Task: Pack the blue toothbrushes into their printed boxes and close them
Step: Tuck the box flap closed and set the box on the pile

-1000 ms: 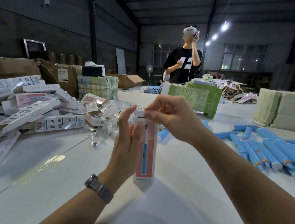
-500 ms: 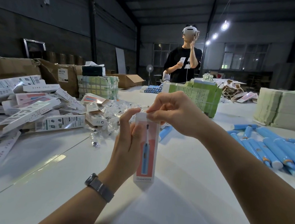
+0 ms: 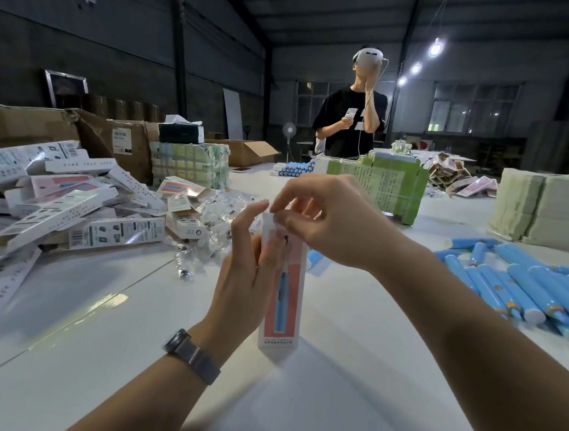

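Standing upright on surface (image 3: 352,324): printed box (image 3: 284,284), thin light card, crushing easily. Left hand (image 3: 247,274) gripping side mid-height; right hand (image 3: 324,218) pinching top flap. Holding by edges, pressing gently.

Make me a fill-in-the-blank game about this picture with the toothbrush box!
1. The left hand holds the box standing ____.
2. The right hand pinches the box's ____ end.
3. The loose toothbrushes are colored ____.
4. A watch is on the ____ wrist.

Missing words: upright, top, blue, left
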`<action>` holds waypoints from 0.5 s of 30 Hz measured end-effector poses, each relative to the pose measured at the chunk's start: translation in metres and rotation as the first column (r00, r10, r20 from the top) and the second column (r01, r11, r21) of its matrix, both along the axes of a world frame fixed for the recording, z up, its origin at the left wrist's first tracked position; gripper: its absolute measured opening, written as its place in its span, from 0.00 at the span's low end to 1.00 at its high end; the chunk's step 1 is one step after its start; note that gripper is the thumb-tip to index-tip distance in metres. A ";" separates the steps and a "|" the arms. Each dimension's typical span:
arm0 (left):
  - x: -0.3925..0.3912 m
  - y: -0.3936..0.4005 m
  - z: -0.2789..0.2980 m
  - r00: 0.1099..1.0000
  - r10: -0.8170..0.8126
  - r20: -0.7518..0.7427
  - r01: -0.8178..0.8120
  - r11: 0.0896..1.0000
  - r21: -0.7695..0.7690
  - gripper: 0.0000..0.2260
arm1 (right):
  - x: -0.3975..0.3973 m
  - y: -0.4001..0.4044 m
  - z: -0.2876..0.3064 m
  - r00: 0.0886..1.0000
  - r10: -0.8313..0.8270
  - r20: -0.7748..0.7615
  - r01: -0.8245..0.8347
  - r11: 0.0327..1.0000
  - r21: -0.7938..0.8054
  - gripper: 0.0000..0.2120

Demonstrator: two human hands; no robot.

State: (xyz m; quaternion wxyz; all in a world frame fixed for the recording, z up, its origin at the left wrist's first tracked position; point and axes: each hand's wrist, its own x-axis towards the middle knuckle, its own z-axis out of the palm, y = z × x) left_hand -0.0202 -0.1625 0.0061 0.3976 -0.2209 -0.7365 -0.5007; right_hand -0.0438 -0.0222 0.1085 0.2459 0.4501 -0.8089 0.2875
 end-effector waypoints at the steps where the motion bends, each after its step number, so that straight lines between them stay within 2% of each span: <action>1: 0.000 -0.001 0.000 1.000 0.015 0.001 -0.015 1.000 -0.008 0.13 | 0.000 0.000 0.000 1.000 0.004 0.001 -0.004 1.000 0.002 0.06; 4: -0.001 -0.002 0.000 0.998 0.056 -0.018 -0.056 0.998 -0.027 0.13 | 0.001 0.000 0.002 0.999 0.015 0.039 -0.015 1.000 0.008 0.03; 8: -0.001 -0.001 -0.003 0.996 0.052 -0.070 -0.055 0.997 -0.048 0.15 | 0.000 0.003 0.005 0.985 0.079 0.154 -0.078 0.997 -0.015 0.10; 11: -0.001 -0.001 -0.002 0.996 0.045 -0.074 -0.047 0.998 -0.029 0.10 | -0.005 0.006 0.003 0.967 0.141 0.214 -0.138 0.990 -0.032 0.08; 15: -0.001 -0.001 -0.002 0.996 0.065 -0.057 -0.066 0.998 -0.024 0.09 | -0.015 0.010 -0.009 0.950 0.229 0.211 -0.218 0.973 -0.074 0.07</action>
